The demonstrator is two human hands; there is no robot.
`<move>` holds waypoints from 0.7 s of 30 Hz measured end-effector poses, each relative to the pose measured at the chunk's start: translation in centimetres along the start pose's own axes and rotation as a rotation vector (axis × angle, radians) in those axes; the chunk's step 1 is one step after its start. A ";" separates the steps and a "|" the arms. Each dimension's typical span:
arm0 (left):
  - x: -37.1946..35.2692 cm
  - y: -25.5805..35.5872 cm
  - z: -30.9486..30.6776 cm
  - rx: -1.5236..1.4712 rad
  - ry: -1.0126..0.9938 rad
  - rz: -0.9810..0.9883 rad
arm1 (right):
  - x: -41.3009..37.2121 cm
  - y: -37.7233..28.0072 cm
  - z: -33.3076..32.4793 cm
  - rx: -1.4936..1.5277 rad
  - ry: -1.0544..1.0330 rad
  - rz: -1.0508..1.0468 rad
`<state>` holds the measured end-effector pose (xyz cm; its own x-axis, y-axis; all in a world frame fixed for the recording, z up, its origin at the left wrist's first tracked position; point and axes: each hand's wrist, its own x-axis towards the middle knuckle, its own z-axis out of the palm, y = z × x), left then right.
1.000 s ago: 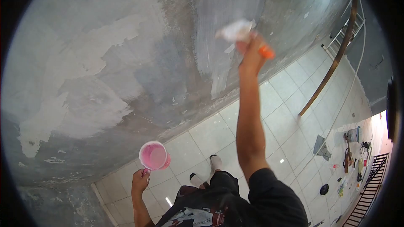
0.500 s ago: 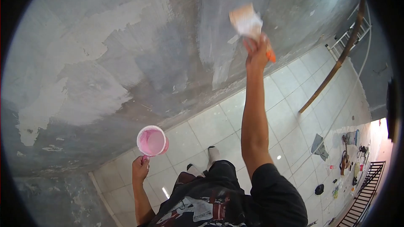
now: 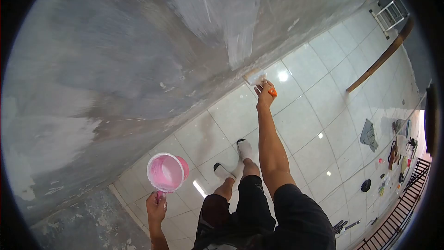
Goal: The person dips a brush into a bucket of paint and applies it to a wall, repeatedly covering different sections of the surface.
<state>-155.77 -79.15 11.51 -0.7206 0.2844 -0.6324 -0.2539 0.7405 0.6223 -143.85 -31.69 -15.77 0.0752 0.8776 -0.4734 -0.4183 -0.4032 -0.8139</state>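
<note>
My left hand (image 3: 157, 207) is closed around the handle of a pink dipper (image 3: 184, 166) with whitish-pink liquid in it, held out over the floor. My right arm reaches forward, and my right hand (image 3: 265, 93) grips a wide paintbrush (image 3: 255, 78) with an orange handle end. The brush's bristles are low, at the foot of the grey wall (image 3: 138, 51), where it meets the tiled floor. Above the brush, a pale streak of coating (image 3: 238, 32) runs down the wall.
White floor tiles (image 3: 305, 125) lie under my feet. A curved wooden pole (image 3: 381, 58) slants at the right, near a metal ladder (image 3: 392, 16). A grey cloth (image 3: 368, 135) and several small items lie on the floor at right, beside a black metal railing (image 3: 393, 208).
My right hand has brought the brush down from the middle of the wall to its base. The view has tipped down, showing more floor and my legs. My left hand still holds the dipper.
</note>
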 end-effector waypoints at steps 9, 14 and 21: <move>2.6 -1.7 2.5 0.018 -0.124 0.019 | 4.1 -0.4 5.2 0.149 -0.062 -0.080; 3.2 -1.6 2.6 -0.024 -0.151 -0.007 | -1.4 -15.5 10.2 0.326 -0.333 -0.433; 3.4 -0.9 3.1 0.023 -0.184 -0.017 | -3.1 -23.7 11.9 0.538 -0.542 -0.611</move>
<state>-156.02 -77.01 7.34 -0.5852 0.3766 -0.7181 -0.2492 0.7592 0.6013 -144.95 -21.78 9.02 0.0461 0.9506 0.3070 -0.8128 0.2144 -0.5417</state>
